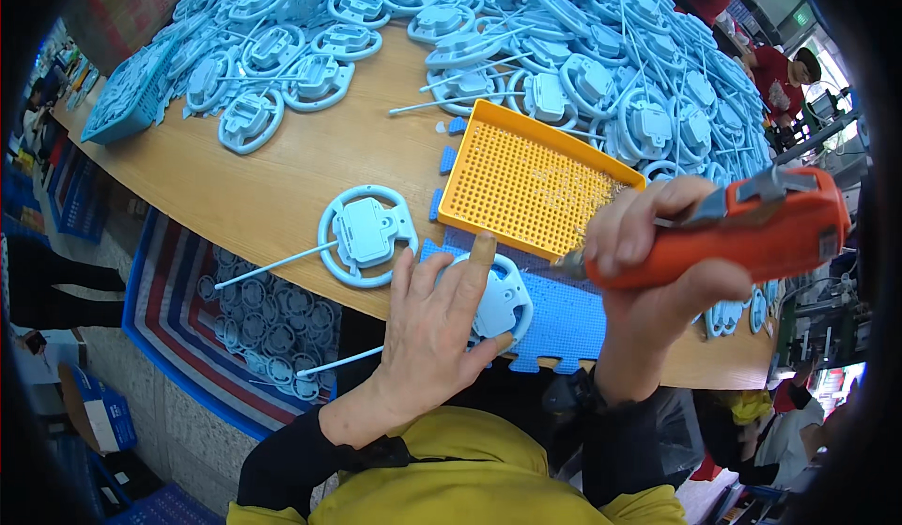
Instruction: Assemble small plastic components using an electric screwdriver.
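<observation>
Red printing stands on the carton (132,3) at upper left, a green sign (800,18) hangs at upper right, and a dark label (828,242) marks the tool (742,243) at right, wording indistinct.

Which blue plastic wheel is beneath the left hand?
The wheel on the blue foam mat: the left hand partly covers this wheel. The wheel further left lies on bare tabletop.

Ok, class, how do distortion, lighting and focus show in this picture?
Head view: black corners, table bowed along its edge, pale glare near the right rim by a capped co-worker; same view: blue wheel part beside the left hand fairly sharp.
</observation>
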Demonstrator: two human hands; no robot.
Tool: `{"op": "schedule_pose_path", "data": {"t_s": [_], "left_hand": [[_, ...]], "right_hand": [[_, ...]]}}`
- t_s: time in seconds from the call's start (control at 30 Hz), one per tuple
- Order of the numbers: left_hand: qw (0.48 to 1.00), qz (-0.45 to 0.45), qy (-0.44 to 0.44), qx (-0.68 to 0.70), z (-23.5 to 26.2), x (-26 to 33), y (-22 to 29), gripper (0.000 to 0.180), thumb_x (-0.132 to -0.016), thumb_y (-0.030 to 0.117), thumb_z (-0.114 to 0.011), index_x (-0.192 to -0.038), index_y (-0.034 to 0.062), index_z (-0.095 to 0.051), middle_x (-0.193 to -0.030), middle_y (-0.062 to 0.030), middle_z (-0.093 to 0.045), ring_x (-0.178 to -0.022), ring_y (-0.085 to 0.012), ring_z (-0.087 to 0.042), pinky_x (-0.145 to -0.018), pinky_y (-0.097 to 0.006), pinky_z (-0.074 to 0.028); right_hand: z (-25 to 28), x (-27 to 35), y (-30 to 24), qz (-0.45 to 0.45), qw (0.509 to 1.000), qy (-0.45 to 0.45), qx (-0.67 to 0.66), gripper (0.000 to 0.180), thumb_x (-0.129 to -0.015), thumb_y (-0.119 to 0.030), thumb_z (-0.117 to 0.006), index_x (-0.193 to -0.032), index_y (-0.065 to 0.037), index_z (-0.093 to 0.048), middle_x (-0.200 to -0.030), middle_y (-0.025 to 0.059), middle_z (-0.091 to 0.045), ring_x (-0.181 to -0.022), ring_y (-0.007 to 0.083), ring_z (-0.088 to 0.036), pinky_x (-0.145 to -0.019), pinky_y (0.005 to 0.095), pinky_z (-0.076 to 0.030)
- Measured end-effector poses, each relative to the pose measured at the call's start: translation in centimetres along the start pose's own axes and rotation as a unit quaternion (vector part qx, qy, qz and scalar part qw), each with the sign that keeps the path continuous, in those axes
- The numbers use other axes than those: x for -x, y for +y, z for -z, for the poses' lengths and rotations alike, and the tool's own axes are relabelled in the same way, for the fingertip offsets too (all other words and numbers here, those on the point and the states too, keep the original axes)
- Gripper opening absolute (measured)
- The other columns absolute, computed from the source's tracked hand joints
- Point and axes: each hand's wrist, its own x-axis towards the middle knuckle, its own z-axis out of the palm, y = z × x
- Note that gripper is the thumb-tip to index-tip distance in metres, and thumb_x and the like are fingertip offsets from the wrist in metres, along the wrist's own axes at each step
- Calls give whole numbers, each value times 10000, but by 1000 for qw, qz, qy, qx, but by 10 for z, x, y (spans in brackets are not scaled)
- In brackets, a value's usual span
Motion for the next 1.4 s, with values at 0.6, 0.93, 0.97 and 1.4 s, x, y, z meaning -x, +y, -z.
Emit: {"op": "schedule_pose_path", "data": {"t_s": [0.6, 0.93, 0.97, 1.4], "left_hand": [[1000, 7, -14, -8, -2, 0, -1, 1002, -644, 239, -809, -1461, 26, -269, -1121, -140, -555, -1117, -338, -466, -1039, -590, -230], [997, 14, -68, 20, 55, 40, -8, 838, -618, 228, -791, -1324, -42, -429, -1138, -179, -545, -1135, -368, -476, -1035, -577, -266], [995, 38, -96, -10, 71, 51, -7, 844, -618, 232, -786, -1329, -40, -424, -1155, -185, -533, -1139, -371, -476, -1036, -580, -265], [995, 44, -1, -85, 67, 1, -72, 808, -686, 170, -741, -1388, 3, -377, -1278, -210, -450, -1172, -381, -441, -1011, -471, -320]], "right_hand": [[-2, 16, 12, -47, 987, -144, 57, 739, -640, -726, -644, -910, -63, -458, -576, 16, -468, -460, 140, -477, -426, 267, -414], [24, -22, 20, 14, 993, -94, -69, 648, -738, -553, -744, -1005, -14, -504, -645, 53, -533, -534, 154, -518, -469, 270, -416], [32, -30, 25, 38, 996, -61, -45, 631, -765, -552, -720, -1018, -19, -497, -660, 55, -535, -534, 151, -508, -488, 267, -421], [47, -51, 64, 36, 999, 24, 32, 599, -789, -620, -637, -979, -66, -513, -662, 26, -522, -596, 142, -503, -596, 300, -419]]}}
